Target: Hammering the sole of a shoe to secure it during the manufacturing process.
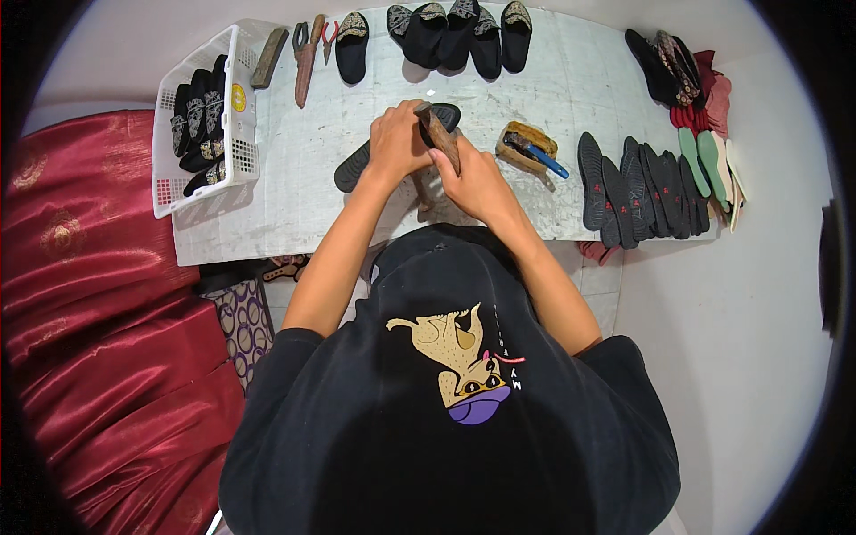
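My left hand (pixel 396 141) is closed on a black slipper (pixel 448 114), whose end shows beyond my fingers; much of it is hidden. My right hand (pixel 477 185) grips the worn wooden handle of a hammer (pixel 440 137), with the hammer's far end close to my left fingertips and over the slipper. A black ridged sole (pixel 353 168) lies on the table just left of my left wrist. Between my forearms lies a brown stick-like piece (pixel 422 193), partly hidden, its kind unclear.
On the white table (pixel 294 178), a wooden block (pixel 533 143) bears a blue-handled brush (pixel 541 154). Black soles (pixel 635 192) line the right side. Finished slippers (pixel 459 36), scissors (pixel 307 53) and red-handled pliers (pixel 329 40) lie along the back. A white basket (pixel 241 152) of slippers stands left.
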A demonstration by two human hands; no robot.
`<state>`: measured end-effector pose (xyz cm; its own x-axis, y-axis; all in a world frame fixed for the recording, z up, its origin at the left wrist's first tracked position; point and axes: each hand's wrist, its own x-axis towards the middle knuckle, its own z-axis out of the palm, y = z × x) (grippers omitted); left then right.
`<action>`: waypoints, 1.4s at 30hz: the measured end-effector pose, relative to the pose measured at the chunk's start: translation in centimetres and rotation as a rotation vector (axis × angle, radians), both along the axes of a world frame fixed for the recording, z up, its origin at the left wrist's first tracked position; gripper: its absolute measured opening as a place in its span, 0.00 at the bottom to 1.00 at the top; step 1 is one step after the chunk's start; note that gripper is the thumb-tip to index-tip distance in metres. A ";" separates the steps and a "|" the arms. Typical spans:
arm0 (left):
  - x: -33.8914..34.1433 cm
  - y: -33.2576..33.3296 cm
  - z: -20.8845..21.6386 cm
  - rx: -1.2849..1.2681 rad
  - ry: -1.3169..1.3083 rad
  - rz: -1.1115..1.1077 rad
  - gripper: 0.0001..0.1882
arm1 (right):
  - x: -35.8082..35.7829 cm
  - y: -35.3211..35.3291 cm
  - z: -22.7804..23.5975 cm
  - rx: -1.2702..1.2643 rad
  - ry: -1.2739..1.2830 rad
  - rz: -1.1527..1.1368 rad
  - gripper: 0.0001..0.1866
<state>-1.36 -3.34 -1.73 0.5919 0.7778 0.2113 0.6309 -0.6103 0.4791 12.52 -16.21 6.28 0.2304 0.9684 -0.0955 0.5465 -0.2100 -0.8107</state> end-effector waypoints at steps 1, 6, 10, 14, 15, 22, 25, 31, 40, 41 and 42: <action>0.4 -0.2 0.3 -0.003 -0.002 -0.009 0.41 | 0.3 -0.1 0.1 -0.003 -0.002 -0.009 0.23; 1.5 -0.5 0.6 0.025 0.069 0.145 0.32 | 0.1 -0.9 -0.7 0.078 0.012 -0.051 0.22; 2.2 -0.7 2.4 -0.141 0.133 0.153 0.31 | 0.4 -1.8 -0.1 -0.045 0.018 -0.033 0.20; 1.9 -0.7 2.3 -0.078 0.149 0.150 0.34 | 0.4 -2.8 -0.8 0.092 0.077 -0.055 0.19; 1.8 -0.6 2.2 -0.079 0.144 0.137 0.35 | 0.5 -2.8 -0.8 0.017 0.070 -0.040 0.21; 2.0 -0.5 1.3 -0.066 0.145 0.159 0.36 | 0.4 -1.4 -0.8 0.008 0.000 -0.094 0.20; 1.7 -0.6 0.6 -0.022 0.101 0.142 0.35 | 0.4 -0.3 -0.7 0.056 0.075 -0.082 0.21; 0.9 -0.6 -0.1 -0.014 0.038 0.094 0.35 | 0.0 0.5 -1.1 0.043 -0.003 -0.041 0.21; 2.4 -0.7 1.6 -0.069 0.100 0.169 0.36 | 0.6 -1.2 -0.9 0.209 0.129 -0.141 0.16; 2.3 -0.8 1.6 -0.073 0.100 0.170 0.36 | 1.0 -0.7 -0.4 0.118 0.068 -0.103 0.14; 2.1 -0.9 1.7 -0.079 0.113 0.170 0.35 | 1.2 -0.5 -0.2 0.028 0.007 -0.066 0.13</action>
<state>0.72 -4.24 -0.08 0.4669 0.8801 0.0858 0.7742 -0.4537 0.4412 13.74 -16.75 6.11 0.2930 0.9535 -0.0703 0.5270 -0.2224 -0.8203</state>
